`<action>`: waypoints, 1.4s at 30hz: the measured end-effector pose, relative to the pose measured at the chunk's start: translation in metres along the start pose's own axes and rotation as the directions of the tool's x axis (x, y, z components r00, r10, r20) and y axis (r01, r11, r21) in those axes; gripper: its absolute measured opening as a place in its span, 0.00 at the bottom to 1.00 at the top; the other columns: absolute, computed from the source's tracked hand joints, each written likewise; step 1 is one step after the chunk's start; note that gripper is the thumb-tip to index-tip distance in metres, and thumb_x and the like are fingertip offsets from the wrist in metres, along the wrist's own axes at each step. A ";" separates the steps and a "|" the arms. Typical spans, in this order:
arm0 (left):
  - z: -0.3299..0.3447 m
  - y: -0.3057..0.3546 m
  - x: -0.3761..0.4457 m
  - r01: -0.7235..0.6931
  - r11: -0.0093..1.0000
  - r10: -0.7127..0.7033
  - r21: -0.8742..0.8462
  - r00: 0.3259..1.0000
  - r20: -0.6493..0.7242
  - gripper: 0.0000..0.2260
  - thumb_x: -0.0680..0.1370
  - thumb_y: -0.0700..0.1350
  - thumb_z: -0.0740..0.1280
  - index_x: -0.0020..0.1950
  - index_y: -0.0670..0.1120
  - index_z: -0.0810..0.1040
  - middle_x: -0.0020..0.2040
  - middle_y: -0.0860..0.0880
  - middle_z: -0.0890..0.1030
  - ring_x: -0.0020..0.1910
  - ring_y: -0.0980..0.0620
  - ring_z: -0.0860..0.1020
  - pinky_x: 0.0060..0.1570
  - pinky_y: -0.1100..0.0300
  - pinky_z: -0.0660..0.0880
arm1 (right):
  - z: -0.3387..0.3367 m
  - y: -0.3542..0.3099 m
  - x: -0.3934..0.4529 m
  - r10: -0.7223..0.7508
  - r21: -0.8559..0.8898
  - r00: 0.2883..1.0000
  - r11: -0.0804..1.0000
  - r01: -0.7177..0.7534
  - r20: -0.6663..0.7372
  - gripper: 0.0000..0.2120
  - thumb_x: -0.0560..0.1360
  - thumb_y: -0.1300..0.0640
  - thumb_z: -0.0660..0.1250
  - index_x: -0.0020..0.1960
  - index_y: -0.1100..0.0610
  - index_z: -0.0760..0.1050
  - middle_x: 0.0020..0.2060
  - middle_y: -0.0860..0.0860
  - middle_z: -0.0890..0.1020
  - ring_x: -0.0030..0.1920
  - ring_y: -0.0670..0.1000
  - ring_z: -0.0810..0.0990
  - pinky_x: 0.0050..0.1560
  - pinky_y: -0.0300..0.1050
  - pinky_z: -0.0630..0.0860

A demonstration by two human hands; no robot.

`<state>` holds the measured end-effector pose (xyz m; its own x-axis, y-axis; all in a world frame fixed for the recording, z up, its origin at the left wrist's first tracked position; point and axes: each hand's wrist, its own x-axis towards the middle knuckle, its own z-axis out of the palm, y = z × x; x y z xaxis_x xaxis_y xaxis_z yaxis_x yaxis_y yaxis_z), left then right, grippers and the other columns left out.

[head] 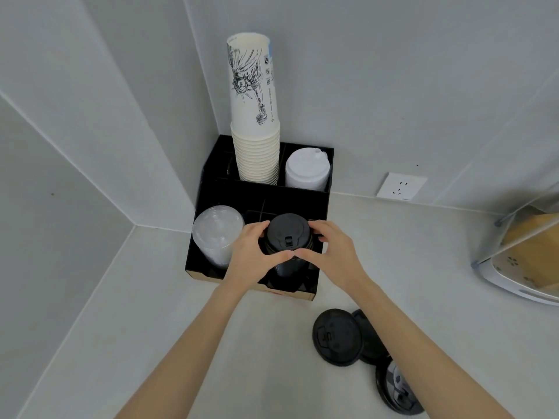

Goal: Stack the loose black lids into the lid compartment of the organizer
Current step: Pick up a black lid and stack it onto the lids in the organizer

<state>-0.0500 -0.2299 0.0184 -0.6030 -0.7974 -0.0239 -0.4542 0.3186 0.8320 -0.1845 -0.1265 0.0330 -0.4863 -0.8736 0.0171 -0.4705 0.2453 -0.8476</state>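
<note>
Black organizer (211,179) jammed into wall corner, back and left sides tight against walls, front edge facing open white table (169,328). Both hands over front middle compartment: left hand (251,255) and right hand (335,252) cupping black lid stack (287,234) from either side, thumbs nearly meeting in front, each grip curled and pressed on the stack rim. Stack sitting in lid compartment, top lid above compartment edge. Clear lid stack (216,232) in front left compartment, just beside left hand. Back row: one tall paper cup stack (255,116), one white lid stack (307,172). Three loose black lids (337,337) on table at front right, overlapping in a diagonal row, last one partly hidden by right forearm. Plenty of open table between organizer front and loose lids; wide bare area left. Wall socket (400,186) behind, white rack (520,267) at far right edge, well apart.
</note>
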 end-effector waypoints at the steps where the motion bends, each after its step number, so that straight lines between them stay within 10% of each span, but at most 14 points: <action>1: 0.001 0.001 -0.001 0.003 1.000 -0.003 -0.004 1.000 0.000 0.32 0.63 0.49 0.76 0.64 0.46 0.68 0.62 0.47 0.72 0.58 0.51 0.72 0.59 0.55 0.72 | 0.000 0.000 -0.001 0.001 0.002 1.000 1.000 -0.001 -0.002 0.27 0.67 0.57 0.73 0.63 0.57 0.70 0.60 0.54 0.76 0.56 0.46 0.72 0.60 0.40 0.69; 23: 0.002 0.007 -0.008 0.055 0.998 -0.057 0.024 0.994 0.090 0.37 0.66 0.47 0.74 0.70 0.46 0.59 0.68 0.44 0.68 0.67 0.48 0.67 0.64 0.57 0.63 | 0.005 0.005 -0.011 0.009 -0.109 1.000 0.994 -0.010 -0.013 0.28 0.69 0.55 0.70 0.66 0.56 0.65 0.62 0.54 0.73 0.59 0.52 0.72 0.58 0.42 0.68; 38: 0.014 0.033 -0.072 -0.165 0.985 0.169 0.059 0.982 -0.085 0.26 0.66 0.46 0.74 0.62 0.47 0.70 0.62 0.47 0.72 0.62 0.50 0.69 0.63 0.55 0.68 | -0.039 0.014 -0.082 0.071 -0.063 0.990 0.995 -0.080 -0.125 0.22 0.72 0.53 0.68 0.64 0.52 0.68 0.55 0.49 0.78 0.52 0.48 0.75 0.48 0.33 0.67; 42: 0.035 0.031 -0.095 -0.122 0.992 0.122 0.001 0.992 0.018 0.27 0.65 0.45 0.75 0.62 0.47 0.71 0.58 0.49 0.73 0.56 0.53 0.71 0.52 0.75 0.66 | -0.050 0.032 -0.112 0.129 -0.068 0.986 0.988 -0.137 -0.108 0.19 0.72 0.53 0.68 0.61 0.50 0.71 0.53 0.48 0.79 0.51 0.47 0.75 0.46 0.31 0.68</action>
<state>-0.0297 -0.1259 0.0267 -0.6660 -0.7428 0.0680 -0.3777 0.4145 0.8280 -0.1821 -0.0002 0.0301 -0.6196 -0.7841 -0.0354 -0.4486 0.3908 -0.8038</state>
